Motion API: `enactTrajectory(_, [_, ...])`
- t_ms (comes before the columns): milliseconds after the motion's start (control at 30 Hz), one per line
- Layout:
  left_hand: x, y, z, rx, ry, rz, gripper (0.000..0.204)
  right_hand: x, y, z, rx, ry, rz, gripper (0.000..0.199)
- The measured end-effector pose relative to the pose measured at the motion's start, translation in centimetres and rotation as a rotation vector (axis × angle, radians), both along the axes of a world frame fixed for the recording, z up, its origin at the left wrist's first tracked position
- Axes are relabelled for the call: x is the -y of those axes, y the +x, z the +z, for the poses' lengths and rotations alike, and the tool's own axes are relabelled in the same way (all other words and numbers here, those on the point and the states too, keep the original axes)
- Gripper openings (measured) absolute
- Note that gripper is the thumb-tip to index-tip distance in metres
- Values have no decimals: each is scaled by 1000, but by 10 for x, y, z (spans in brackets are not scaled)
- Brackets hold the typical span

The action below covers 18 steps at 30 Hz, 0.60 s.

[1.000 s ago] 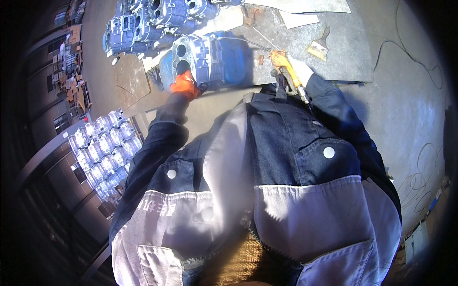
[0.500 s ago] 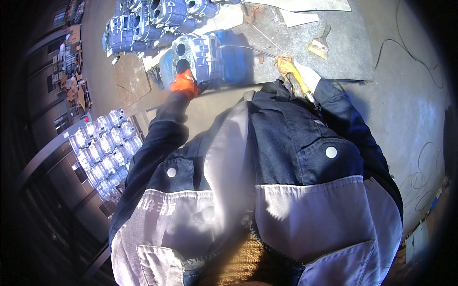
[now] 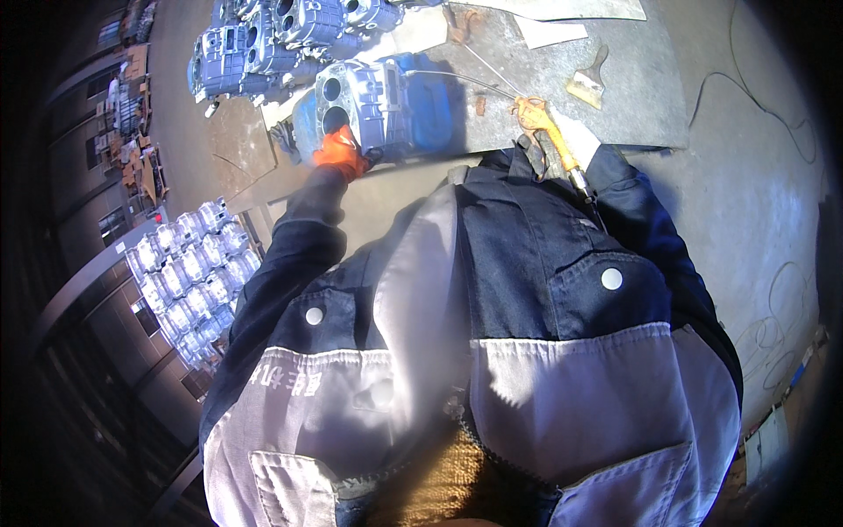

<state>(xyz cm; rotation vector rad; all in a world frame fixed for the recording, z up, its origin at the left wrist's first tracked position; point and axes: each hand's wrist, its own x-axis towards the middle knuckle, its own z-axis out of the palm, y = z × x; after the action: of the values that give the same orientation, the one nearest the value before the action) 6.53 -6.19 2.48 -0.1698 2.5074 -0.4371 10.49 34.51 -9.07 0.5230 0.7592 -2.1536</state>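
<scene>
Over the feed I can make out one short row of white Chinese characters (image 3: 285,380) on the person's jacket (image 3: 544,395). I see it on the pale grey chest panel (image 3: 338,426) at the wearer's left, just below that panel's stitched upper edge. Toward the outer side, I find the strokes too faint to read.
</scene>
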Motion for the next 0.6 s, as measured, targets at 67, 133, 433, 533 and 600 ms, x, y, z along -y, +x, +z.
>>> enactTrajectory(67, [1,1,0,-5,6,-6,69,-5,4,12,-32,-8,-2,44])
enactTrajectory(133, [3,3,-1,-16,-3,-19,69,-2,5,21,-24,-32,-36,45])
enactTrajectory(433, [2,2,-1,2,-33,-58,73,-4,6,24,44,-75,49,48])
enactTrajectory(533, [-7,0,5,0,-3,37,74,-7,7,16,232,-190,-18,49])
enactTrajectory(600, [-10,0,9,11,-22,14,74,-7,8,10,276,-196,-7,48])
